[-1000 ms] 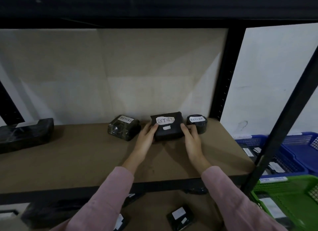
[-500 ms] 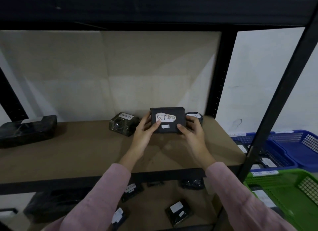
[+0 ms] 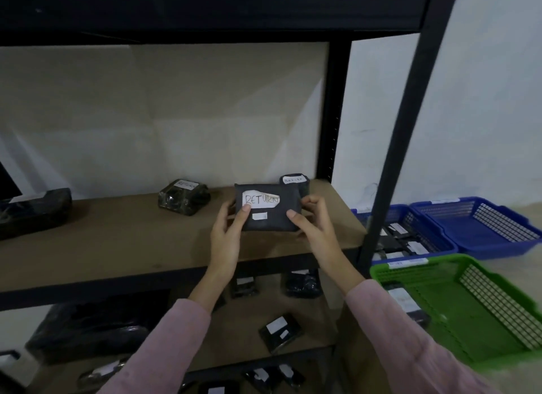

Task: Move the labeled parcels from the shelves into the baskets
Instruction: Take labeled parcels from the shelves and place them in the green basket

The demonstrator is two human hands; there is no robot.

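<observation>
Two hands hold one black parcel up at centre frame, label facing the camera.

Pink sleeves (image 3: 176,343) rise from the bottom edge. The left hand (image 3: 227,235) grips the parcel (image 3: 272,222) by its left side, thumb curled onto the front just under the white label (image 3: 261,200) that reads RETURN. The right hand (image 3: 315,226) grips the right side, thumb on the front and fingers wrapped behind. The parcel stands upright in front of the brown shelf (image 3: 117,238). Below it, more parcels lie on the lower shelf (image 3: 234,329). At lower right sits a green basket (image 3: 410,269), and past it are two blue baskets (image 3: 440,248), the nearer one holding parcels. Farther back on the shelf lie a wrapped parcel (image 3: 184,197), a round parcel (image 3: 296,182) whose label is perhaps the same word but too blurred to read, and a long parcel (image 3: 32,211) at far left.
</observation>
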